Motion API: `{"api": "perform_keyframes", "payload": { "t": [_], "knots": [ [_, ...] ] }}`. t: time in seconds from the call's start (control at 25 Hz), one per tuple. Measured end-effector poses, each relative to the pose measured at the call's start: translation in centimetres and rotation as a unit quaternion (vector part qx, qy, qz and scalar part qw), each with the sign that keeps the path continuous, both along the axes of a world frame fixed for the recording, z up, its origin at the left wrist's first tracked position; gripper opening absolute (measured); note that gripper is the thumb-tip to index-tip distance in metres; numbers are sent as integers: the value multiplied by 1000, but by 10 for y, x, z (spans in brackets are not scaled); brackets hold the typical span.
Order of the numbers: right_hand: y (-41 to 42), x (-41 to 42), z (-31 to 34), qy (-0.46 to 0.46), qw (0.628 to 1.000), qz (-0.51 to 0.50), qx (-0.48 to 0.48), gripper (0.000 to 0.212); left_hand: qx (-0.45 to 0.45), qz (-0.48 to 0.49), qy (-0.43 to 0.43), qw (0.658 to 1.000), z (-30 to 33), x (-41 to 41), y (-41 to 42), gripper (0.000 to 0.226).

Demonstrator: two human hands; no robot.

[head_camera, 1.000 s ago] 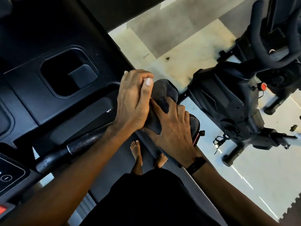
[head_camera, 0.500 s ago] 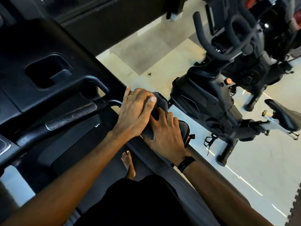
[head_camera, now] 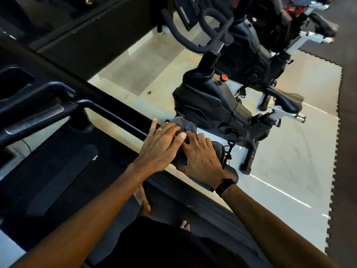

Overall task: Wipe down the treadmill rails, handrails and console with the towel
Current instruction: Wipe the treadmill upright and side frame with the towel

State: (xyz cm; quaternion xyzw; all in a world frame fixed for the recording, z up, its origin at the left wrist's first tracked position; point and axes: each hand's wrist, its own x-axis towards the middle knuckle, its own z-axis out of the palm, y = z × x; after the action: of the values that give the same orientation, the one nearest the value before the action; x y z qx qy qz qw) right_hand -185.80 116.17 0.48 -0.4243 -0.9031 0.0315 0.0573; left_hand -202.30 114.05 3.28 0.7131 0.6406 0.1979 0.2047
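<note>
Nothing readable here, honestly. There was a small pale mark on the dark treadmill deck panel point(head_camera: 94, 157), but it was too tiny and blurry to make out. No brand, label or number showed clearly on the exercise bike point(head_camera: 218, 105) either.

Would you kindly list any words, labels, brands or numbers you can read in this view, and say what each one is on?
None can be read.
Treadmill deck: a small pale mark at the end of its raised strip, too blurred to read.
Exercise bike: faint marking on its housing, too small to read.
</note>
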Motion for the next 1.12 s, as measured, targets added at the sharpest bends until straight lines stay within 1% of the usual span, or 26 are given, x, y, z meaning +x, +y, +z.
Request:
{"api": "perform_keyframes", "payload": {
  "t": [0.12,0.24,0.36,0.48,0.6,0.68,0.72,0.76,0.8,0.84,0.92,0.96,1.0,1.08,1.12],
  "knots": [
    [-12,25,2,12,1000,-23,7,67,-13,-54,39,998,0,20,-3,81],
    [-25,43,4,24,998,-62,18,65,-18,-113,72,991,-5,29,3,80],
    [-37,59,1,29,994,-104,26,68,-12,-153,78,985,-6,33,16,77],
    [-49,70,-5,38,985,-165,31,69,-23,-194,71,978,-6,27,38,81],
    [-60,64,-7,43,968,-243,50,69,-64,-253,75,963,-8,11,58,83],
    [-68,57,-10,51,947,-309,71,68,-83,-282,78,953,-10,2,66,77],
    [-73,53,-14,65,933,-346,77,67,-98,-295,80,947,-10,-2,68,70],
    [-80,49,-18,90,913,-390,81,67,-104,-306,79,943,-12,-5,69,62],
    [-87,42,-21,127,884,-443,84,66,-106,-322,79,938,-15,-5,69,58],
    [-93,34,-24,172,846,-497,84,65,-110,-342,77,930,-17,-5,70,59],
    [-98,10,-29,264,763,-585,79,64,-120,-387,77,911,-21,-1,66,74],
    [-96,-3,-29,318,716,-617,76,66,-121,-400,78,905,-23,2,65,80],
    [-92,-17,-27,382,661,-641,78,68,-116,-414,82,899,-25,8,65,80],
    [-81,-41,-24,505,539,-669,86,74,-117,-423,93,893,-26,21,66,66],
    [-76,-50,-23,546,488,-675,91,75,-128,-418,94,894,-23,28,65,61]
  ]
}}
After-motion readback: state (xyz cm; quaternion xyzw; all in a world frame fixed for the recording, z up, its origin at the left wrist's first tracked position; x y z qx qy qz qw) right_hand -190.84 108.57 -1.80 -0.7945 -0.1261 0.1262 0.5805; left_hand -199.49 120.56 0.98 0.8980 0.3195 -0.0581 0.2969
